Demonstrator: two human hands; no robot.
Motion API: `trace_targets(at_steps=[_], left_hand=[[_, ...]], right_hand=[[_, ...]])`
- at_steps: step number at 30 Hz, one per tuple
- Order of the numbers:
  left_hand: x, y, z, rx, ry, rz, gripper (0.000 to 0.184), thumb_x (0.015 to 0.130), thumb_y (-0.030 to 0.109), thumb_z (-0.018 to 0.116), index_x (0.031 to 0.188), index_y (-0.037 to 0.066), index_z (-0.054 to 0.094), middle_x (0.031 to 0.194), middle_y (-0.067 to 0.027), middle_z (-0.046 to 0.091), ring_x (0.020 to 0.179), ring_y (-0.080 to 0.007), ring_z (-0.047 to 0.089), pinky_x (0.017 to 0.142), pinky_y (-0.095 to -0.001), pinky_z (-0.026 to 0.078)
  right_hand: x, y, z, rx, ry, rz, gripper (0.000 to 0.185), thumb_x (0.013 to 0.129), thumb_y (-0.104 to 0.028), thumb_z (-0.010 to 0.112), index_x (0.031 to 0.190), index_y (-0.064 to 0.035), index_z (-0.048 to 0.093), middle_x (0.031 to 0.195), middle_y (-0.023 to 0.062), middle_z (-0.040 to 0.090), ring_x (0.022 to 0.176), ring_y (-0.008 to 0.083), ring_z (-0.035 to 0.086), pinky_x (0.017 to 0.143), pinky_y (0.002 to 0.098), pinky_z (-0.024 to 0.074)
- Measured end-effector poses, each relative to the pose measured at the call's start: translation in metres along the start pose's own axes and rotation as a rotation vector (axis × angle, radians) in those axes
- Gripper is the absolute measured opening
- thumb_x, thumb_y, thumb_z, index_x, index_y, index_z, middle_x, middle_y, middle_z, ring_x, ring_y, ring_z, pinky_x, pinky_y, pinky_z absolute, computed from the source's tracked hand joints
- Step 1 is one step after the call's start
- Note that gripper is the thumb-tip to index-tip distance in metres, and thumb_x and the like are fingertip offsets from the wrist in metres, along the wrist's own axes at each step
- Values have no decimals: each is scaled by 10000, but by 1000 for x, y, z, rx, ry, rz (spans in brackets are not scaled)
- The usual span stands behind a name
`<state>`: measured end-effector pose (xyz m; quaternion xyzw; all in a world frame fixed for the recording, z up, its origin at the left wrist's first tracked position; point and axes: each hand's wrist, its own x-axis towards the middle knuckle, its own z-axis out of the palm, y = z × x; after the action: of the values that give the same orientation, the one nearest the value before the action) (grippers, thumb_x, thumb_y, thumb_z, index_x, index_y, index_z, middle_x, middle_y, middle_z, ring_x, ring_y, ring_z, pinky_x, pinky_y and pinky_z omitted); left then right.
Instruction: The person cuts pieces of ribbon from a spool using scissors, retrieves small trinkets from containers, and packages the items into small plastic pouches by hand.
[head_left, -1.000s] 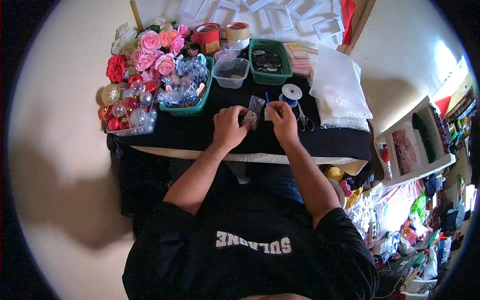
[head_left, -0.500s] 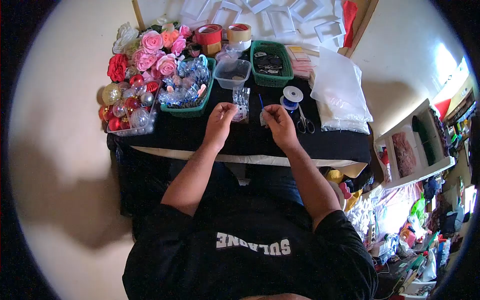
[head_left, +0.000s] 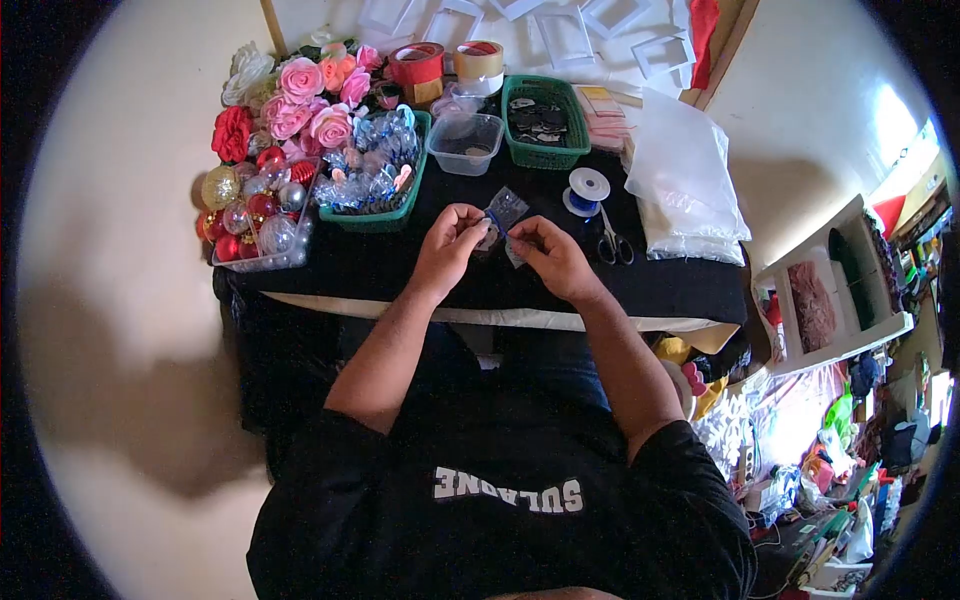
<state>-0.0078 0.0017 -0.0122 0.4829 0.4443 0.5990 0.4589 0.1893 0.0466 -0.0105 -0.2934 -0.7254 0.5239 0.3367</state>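
Observation:
My left hand (head_left: 450, 245) pinches a small clear plastic packet (head_left: 508, 206) with a whitish piece inside, just above the black cloth. Close beside it, my right hand (head_left: 548, 255) has thumb and forefinger together on a short blue ribbon (head_left: 500, 228) that crosses the packet's neck. Under the right fingertips a second bit of clear wrapping shows, partly hidden. To the right lie a spool of blue ribbon (head_left: 583, 203) with a white rim and a pair of scissors (head_left: 613, 243).
At left stand a green basket (head_left: 385, 222) of wrapped pieces, a box of baubles (head_left: 275, 235) and artificial roses (head_left: 300, 95). Behind are a clear tub (head_left: 465, 158), another green basket (head_left: 548, 157) and tape rolls (head_left: 478, 65). Plastic bags (head_left: 685, 170) lie at right.
My right hand has moved left, bringing the blue ribbon against the packet, and the two hands are closer together. The packet has tilted to the right.

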Motion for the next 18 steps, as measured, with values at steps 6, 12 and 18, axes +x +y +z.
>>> trace_targets(at_steps=[6,12,18], left_hand=[[-1,3,2,-13,-40,-29,165,935,155,594,1054,46,564,954,1,574,872,-82,553,806,-255,453],[-4,12,8,74,-115,-65,203,945,221,626,1055,52,599,901,30,595,844,-54,555,757,-225,441],[-2,8,9,213,-105,-41,145,938,201,651,959,58,631,817,24,620,739,-44,575,654,-209,470]], right_hand=[[1,2,0,-67,102,3,178,948,-101,616,1101,-38,550,972,38,585,879,118,551,795,278,468],[3,6,-1,-15,143,-19,179,931,-128,648,997,-50,501,901,34,558,808,115,521,722,286,455],[0,-2,-2,-5,113,8,190,931,-76,646,972,-64,461,909,-1,511,812,82,485,722,248,432]])
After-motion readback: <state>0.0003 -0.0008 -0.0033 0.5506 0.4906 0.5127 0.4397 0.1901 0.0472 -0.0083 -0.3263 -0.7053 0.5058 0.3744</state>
